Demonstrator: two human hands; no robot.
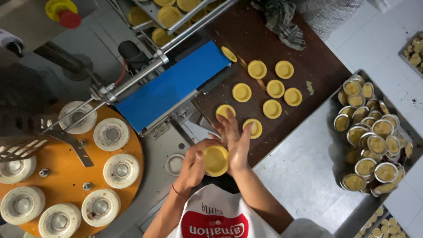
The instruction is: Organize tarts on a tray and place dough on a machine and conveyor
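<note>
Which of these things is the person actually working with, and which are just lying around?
In use: yellow dough disc between left hand and right hand; more yellow discs on the brown table; blue belt.

Lying about: crumpled cloth; tray of filled foil cups; orange turntable.

Setting: commercial bakery production floor. Evidence: blue conveyor belt (172, 86) feeding onto a dark worktable (282, 48); orange rotary machine table (66, 176) ringed with white round moulds (121, 170); yellow pastry shells (273, 90) laid out in number; metal tray (335, 99) heaped with filled tart tins (374, 141); white tiled floor (379, 39).
</note>
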